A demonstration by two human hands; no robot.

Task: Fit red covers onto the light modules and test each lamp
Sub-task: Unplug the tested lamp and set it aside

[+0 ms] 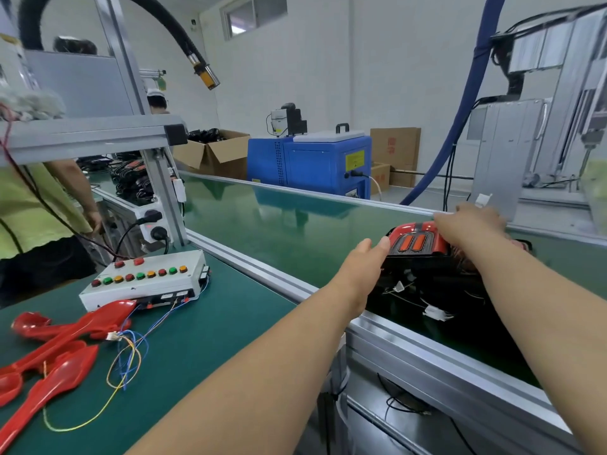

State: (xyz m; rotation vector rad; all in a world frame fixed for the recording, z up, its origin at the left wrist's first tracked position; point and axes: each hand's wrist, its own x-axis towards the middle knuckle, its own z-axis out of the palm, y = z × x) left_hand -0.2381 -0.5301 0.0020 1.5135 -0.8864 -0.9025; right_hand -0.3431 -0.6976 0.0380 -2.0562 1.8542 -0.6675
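Right hand (468, 224) rests on lamp module (423, 249), lenses (410, 243) facing wearer.

blurred right hand (470, 224) covering far end of light module (415, 242), red covers (62, 379) cut off by left edge

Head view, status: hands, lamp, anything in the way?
Left hand open, touching lamp. Right hand over its top, blurred, grip unclear. Lamp on belt, wires trailing in front.
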